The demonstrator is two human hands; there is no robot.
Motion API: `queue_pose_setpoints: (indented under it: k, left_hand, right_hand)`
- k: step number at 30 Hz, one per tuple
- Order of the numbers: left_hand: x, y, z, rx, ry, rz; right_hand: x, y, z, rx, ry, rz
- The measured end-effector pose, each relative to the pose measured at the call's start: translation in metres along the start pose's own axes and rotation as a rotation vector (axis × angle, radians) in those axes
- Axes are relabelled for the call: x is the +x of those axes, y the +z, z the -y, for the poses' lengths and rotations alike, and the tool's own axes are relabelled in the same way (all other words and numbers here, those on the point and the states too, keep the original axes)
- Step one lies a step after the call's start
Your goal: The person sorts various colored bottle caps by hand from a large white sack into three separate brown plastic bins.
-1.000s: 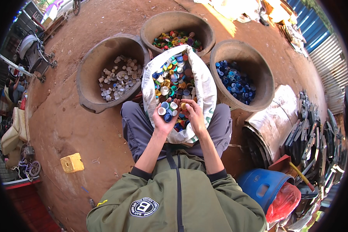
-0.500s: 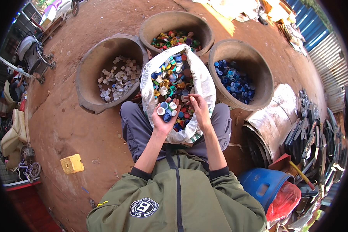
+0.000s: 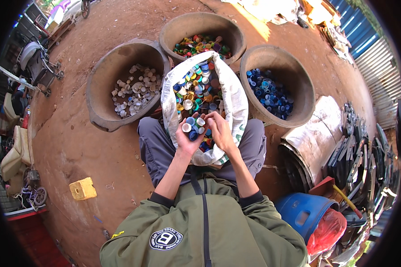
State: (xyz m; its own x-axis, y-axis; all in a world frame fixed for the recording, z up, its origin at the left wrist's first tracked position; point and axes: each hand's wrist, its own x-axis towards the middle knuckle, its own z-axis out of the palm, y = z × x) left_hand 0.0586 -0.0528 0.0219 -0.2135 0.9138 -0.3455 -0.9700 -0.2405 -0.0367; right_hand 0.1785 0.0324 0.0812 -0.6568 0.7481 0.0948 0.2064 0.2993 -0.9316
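Palm up over an opened white sack [image 3: 235, 95], my left hand [image 3: 186, 144] cradles several plastic bottle caps [image 3: 193, 128], white and blue. My right hand [image 3: 222, 135] is close beside it, fingers bent inward at the edge of the left fingers; whatever its fingertips pinch is hidden. Mixed-colour caps [image 3: 195, 89] fill the sack, which stands between my knees. Around it are three brown tubs: the left tub [image 3: 98, 80] has white caps [image 3: 138, 91], the far tub [image 3: 202, 22] red, yellow and green ones, and the right tub [image 3: 300, 71] blue caps [image 3: 269, 95].
A yellow block [image 3: 83, 188] lies on the dirt floor to my left. At my right are a blue barrel [image 3: 298, 213] with a red bag, a rolled sheet [image 3: 314, 133] and stacked dark parts [image 3: 354, 155]. A stroller [image 3: 38, 62] stands far left.
My right hand has moved slightly left and down, closer to the left hand, and its fingers have curled in. The left hand still holds its caps.
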Motion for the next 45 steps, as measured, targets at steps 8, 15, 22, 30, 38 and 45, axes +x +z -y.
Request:
queue_pose_setpoints:
  k: [8,15,22,30,38,45]
  left_hand:
    - [0.001,-0.003,-0.002,0.059,0.006,0.02]
    - [-0.002,0.003,-0.002,0.083,-0.069,0.04]
    - [-0.006,0.008,-0.005,0.133,-0.108,0.071]
    - [-0.007,0.006,-0.013,0.135,-0.215,0.119]
    - [-0.006,0.003,-0.013,0.184,-0.195,0.115]
    - [-0.005,0.0,-0.014,0.126,-0.24,0.157]
  right_hand:
    - [-0.005,0.006,0.004,-0.168,-0.14,0.092]
    - [-0.008,0.01,0.007,-0.402,-0.296,0.031]
    - [-0.006,0.006,0.007,-0.545,-0.343,0.06]
    - [-0.006,0.001,0.009,-0.705,-0.365,0.134]
    - [-0.008,0.007,0.012,-0.744,-0.337,0.134]
    - [-0.006,0.013,0.004,-0.751,-0.285,0.105]
